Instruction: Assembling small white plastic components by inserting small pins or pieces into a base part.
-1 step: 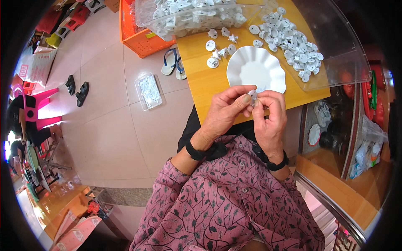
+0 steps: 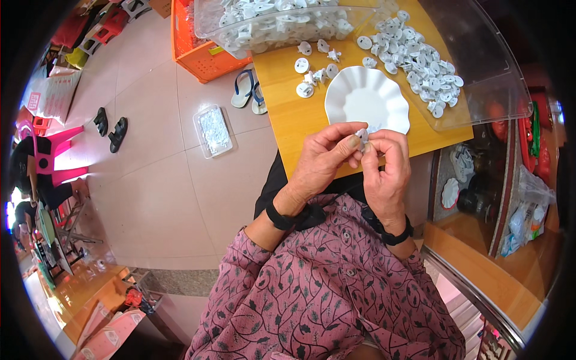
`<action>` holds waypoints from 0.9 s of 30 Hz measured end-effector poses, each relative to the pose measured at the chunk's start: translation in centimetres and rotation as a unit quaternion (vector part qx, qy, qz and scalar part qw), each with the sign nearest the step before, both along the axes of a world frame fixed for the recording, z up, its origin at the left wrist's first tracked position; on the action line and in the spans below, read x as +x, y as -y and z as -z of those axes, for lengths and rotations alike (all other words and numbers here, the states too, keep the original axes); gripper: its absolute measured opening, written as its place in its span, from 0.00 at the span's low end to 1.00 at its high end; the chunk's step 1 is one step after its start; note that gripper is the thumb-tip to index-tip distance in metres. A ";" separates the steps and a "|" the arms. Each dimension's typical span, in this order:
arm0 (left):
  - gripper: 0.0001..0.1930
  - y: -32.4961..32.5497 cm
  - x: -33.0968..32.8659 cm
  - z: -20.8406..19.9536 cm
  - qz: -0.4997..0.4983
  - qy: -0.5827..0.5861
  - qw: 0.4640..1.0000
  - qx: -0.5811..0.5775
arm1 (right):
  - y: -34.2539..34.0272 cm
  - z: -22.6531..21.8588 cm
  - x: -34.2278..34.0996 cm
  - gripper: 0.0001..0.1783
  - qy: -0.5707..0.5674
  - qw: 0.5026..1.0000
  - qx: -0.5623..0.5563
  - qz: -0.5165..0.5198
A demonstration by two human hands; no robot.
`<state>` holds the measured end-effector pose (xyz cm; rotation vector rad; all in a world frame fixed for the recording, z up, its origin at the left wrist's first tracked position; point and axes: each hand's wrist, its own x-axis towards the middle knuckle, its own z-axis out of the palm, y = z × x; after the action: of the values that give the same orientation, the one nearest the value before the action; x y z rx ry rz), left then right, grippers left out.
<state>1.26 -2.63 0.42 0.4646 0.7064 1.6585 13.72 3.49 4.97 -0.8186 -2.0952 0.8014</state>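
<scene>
A small white plastic part (image 2: 362, 135) is pinched between my two hands over the near edge of a wooden table (image 2: 291, 129). Thumb and fingers of my left hand (image 2: 324, 157) close on it from the left. From the right, the fingertips of my right hand (image 2: 387, 168) meet at the same part, partly hiding it. Just beyond my hands lies a white plate with a wavy rim (image 2: 339, 90); a few small pale pieces show at its near side. Several white round-headed plastic parts (image 2: 305, 90) lie left of the plate, and a large heap of them (image 2: 420, 66) spreads to its right.
At the table's far side stands a clear bin (image 2: 240, 24) full of white parts. A clear plastic tray (image 2: 498, 78) overhangs the right side. Beyond the left corner is an orange crate (image 2: 207, 63). On the floor are a small clear box (image 2: 213, 132) and flip-flops (image 2: 242, 90).
</scene>
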 end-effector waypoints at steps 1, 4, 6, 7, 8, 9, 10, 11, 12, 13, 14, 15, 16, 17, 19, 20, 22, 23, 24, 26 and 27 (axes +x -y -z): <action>0.17 0.0 0.1 -0.1 0.000 0.000 1.000 0.001 | -0.1 0.1 0.0 0.06 0.004 0.999 0.036 0.000; 0.17 0.1 0.2 -0.4 -0.006 -0.014 1.000 -0.018 | 0.1 0.2 -0.3 0.06 -0.001 0.999 0.054 0.002; 0.16 0.1 0.2 -0.4 -0.015 -0.037 0.999 -0.013 | 0.1 0.3 -0.4 0.06 -0.010 0.999 0.036 0.004; 0.16 0.1 0.2 -0.4 -0.015 -0.037 0.999 -0.013 | 0.0 0.3 -0.3 0.06 -0.006 0.999 0.041 -0.001; 0.16 0.0 0.2 -0.3 -0.017 -0.028 0.999 -0.012 | 0.0 0.3 -0.3 0.05 -0.002 0.999 0.046 -0.005; 0.16 0.0 0.2 -0.2 -0.019 -0.019 1.000 -0.012 | 0.0 0.4 -0.3 0.05 -0.002 0.999 0.046 -0.006; 0.16 0.1 0.2 -0.2 -0.019 -0.019 1.000 -0.012 | 0.0 0.4 -0.2 0.05 -0.005 0.999 0.042 -0.006; 0.17 0.1 0.1 -0.2 -0.016 0.002 1.000 -0.010 | 0.0 0.4 -0.2 0.04 -0.007 0.999 0.037 -0.006; 0.17 0.1 0.0 -0.2 -0.013 0.023 1.000 -0.008 | 0.0 0.4 -0.2 0.04 -0.008 0.999 0.038 -0.007; 0.17 0.1 0.0 -0.1 -0.014 0.023 1.000 -0.007 | 0.0 0.4 0.0 0.03 -0.021 1.000 0.014 -0.005; 0.18 0.1 0.0 -0.1 -0.012 0.044 0.999 -0.004 | -0.1 0.4 0.0 0.03 -0.035 0.999 -0.010 -0.002; 0.18 0.0 0.1 -0.1 -0.008 0.066 0.998 0.000 | -0.2 0.4 0.1 0.03 -0.035 0.999 -0.009 -0.002; 0.18 -0.1 0.1 -0.1 -0.008 0.066 0.998 0.001 | -0.3 0.7 0.2 0.03 -0.053 0.998 -0.037 0.001; 0.18 -0.1 0.0 0.0 -0.004 0.070 0.998 0.003 | -0.3 0.7 0.3 0.03 -0.071 0.995 -0.064 0.003; 0.18 -0.2 0.0 0.0 0.000 0.071 0.997 0.005 | -0.4 0.7 0.2 0.03 -0.076 0.994 -0.080 0.005; 0.17 -0.2 0.0 0.0 -0.002 0.078 0.997 0.006 | -0.4 0.6 0.2 0.03 -0.081 0.992 -0.096 0.007; 0.16 -0.2 0.0 0.0 -0.003 0.082 0.997 0.007 | -0.4 0.7 0.2 0.04 -0.090 0.989 -0.114 0.008; 0.16 -0.2 -0.1 -0.1 -0.004 0.077 0.997 0.002 | -0.4 0.7 0.1 0.04 -0.098 0.986 -0.132 0.009; 0.16 -0.2 -0.1 -0.2 -0.005 0.072 0.997 -0.001 | -0.4 0.7 0.1 0.04 -0.099 0.987 -0.130 0.008; 0.17 -0.1 -0.2 0.1 0.001 0.063 0.998 0.005 | -0.4 0.6 0.1 0.04 -0.098 0.983 -0.155 0.012; 0.17 0.0 -0.2 0.2 0.007 0.055 0.998 0.009 | -0.4 0.7 0.1 0.04 -0.102 0.983 -0.152 0.009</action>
<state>1.03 -2.59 0.23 0.3867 0.6072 1.6649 13.86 3.88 4.28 -0.8726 -1.8085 1.1632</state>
